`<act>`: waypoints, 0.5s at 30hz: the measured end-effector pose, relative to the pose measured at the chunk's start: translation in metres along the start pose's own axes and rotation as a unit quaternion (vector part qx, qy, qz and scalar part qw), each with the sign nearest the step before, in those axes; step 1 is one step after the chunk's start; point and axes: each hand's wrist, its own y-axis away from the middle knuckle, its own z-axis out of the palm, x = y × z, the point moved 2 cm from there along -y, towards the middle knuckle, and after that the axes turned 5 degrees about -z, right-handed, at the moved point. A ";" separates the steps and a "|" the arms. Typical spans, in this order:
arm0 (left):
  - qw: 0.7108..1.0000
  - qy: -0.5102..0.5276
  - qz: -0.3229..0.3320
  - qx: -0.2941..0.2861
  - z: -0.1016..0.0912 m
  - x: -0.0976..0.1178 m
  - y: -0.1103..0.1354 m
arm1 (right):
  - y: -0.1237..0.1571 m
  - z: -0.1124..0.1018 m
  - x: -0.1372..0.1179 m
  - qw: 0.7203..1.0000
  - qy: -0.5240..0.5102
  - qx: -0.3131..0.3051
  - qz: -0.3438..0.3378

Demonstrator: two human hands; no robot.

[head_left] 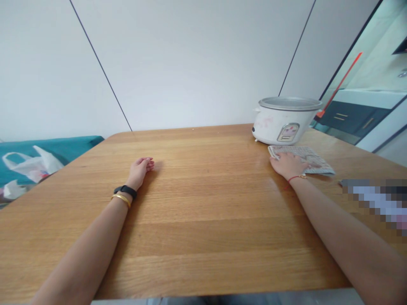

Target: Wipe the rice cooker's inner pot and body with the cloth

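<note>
L hand (138, 171) out over the table (197, 190), arm extended, fingers loosely curled – can't tell if they're gripping anything. R arm reaches fwd, R hand (288, 164) palm down w/ fingers apart on the folded cloth (319, 162), at the table's R side. White cooker (270, 123) stands just behind the cloth, blocking that way – pixelated item (378, 201) nearer, far R. Plastic bag (36, 165) off the table, far L.
</note>
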 end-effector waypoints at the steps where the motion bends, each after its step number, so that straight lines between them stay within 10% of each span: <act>1: 1.000 0.000 0.001 0.000 0.000 0.000 0.000 | 0.000 0.001 0.000 1.000 0.000 -0.001 0.000; 15: 0.999 -0.002 0.027 0.021 -0.002 -0.003 0.001 | 0.007 0.000 0.001 1.000 -0.013 0.000 -0.020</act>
